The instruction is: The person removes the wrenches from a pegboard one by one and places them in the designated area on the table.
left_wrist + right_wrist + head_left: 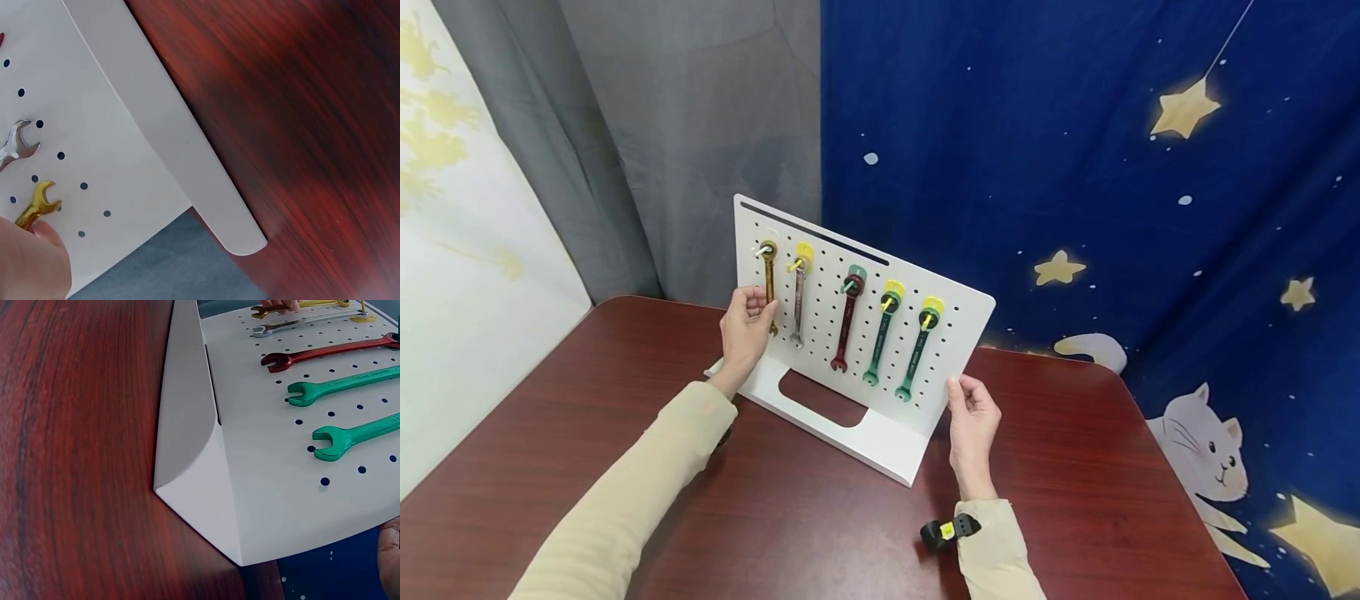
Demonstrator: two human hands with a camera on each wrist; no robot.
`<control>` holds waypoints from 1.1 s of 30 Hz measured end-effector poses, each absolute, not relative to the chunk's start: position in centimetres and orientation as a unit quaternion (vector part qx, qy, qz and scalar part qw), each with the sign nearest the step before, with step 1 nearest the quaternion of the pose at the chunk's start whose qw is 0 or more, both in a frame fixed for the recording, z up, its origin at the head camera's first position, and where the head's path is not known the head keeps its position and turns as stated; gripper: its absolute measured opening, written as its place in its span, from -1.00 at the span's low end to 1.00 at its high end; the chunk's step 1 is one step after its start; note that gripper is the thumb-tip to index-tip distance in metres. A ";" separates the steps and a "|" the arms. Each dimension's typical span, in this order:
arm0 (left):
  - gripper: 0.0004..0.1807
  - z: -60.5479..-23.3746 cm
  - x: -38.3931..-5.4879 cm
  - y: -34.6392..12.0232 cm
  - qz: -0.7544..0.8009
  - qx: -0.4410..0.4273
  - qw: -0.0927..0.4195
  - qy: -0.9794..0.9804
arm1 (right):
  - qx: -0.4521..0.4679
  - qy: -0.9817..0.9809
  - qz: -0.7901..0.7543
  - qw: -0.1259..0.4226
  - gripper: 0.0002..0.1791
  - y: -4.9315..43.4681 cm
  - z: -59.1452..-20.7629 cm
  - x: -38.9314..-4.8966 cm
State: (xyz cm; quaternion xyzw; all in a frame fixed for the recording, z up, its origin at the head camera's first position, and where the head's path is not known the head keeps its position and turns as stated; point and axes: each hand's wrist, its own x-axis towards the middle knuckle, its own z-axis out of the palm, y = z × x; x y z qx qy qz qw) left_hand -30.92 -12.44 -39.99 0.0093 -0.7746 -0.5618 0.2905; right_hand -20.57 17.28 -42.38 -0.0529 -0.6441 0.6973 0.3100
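Note:
A white pegboard stand (966, 321) stands tilted on the table, with wrenches hanging from its hooks in a row. My left hand (745, 333) pinches the lower shank of the gold wrench (769, 273) at the left end; its open jaw pokes out past my fingers in the left wrist view. Beside it hang a silver wrench (798, 308), a dark red wrench (846, 329) and two green wrenches (882, 342), all jaw end down. With thumb and fingers my right hand (974, 421) grips the board's right edge, and in the right wrist view only part of it shows.
The stand's base (880, 446) has a wide cutout and rests on a reddish-brown wooden table (797, 533). Behind the table hang a grey curtain (700, 125) and a blue curtain (1000, 167) with stars. A black strap (951, 530) is around the right wrist.

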 end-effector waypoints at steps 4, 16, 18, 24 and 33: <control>-0.69 -40.0 -30.8 -13.0 -0.568 -0.019 0.273 -0.776 | -0.057 -0.646 0.696 0.308 -0.75 17.3 -42.5 -20.6; -0.59 -39.7 -29.9 -14.4 -0.674 -0.072 0.138 -0.722 | -0.063 -0.652 0.689 0.310 -0.77 17.5 -42.5 -20.6; -0.59 -39.5 -29.7 -14.8 -0.679 -0.071 0.124 -0.721 | -0.061 -0.650 0.692 0.309 -0.76 17.3 -42.5 -20.5; -0.61 -39.4 -29.3 -15.3 -0.698 -0.070 0.095 -0.707 | -0.057 -0.646 0.694 0.312 -0.77 17.3 -42.4 -20.5; -0.65 -39.4 -28.6 -16.1 -0.712 -0.071 0.075 -0.695 | -0.060 -0.648 0.694 0.310 -0.78 17.3 -42.5 -20.6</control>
